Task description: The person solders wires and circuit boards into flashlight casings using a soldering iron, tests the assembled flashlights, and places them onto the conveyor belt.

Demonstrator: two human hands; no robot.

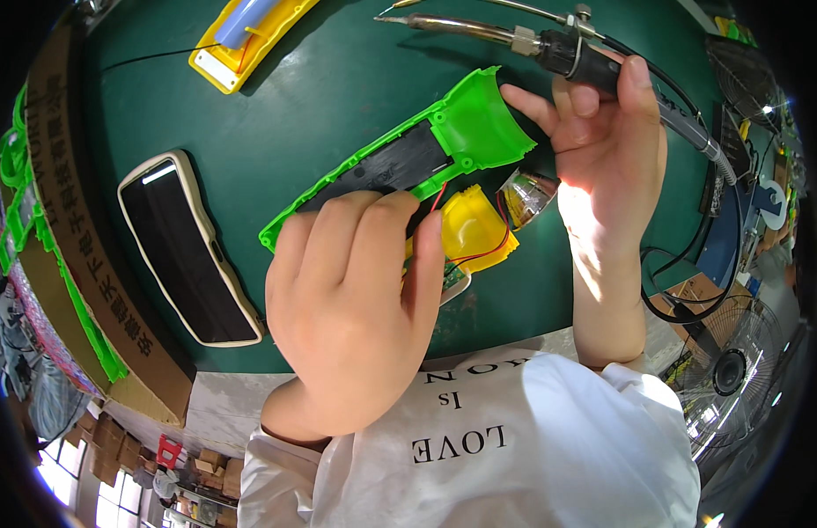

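On the green tabletop [320, 97], the left hand [351, 308] has its grip clamped on the green torch casing [408, 158]; above the casing's flared end, the right hand [602, 141] grips a soldering iron [514, 37].

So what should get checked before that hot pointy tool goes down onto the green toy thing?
1. Soldering iron held firmly: ok, the right hand wraps its handle.
2. Green shell held down: ok, the left hand presses on it.
3. Hot tip away from fingers: ok, it points out over the green mat, apart from both hands.
4. Red and black wires out of the tip's way: ok, they lie by the yellow part, below the shell.
5. Spot to solder in view: cannot tell, the left hand covers it.
6. Iron's cable free: ok, it trails off to the right.
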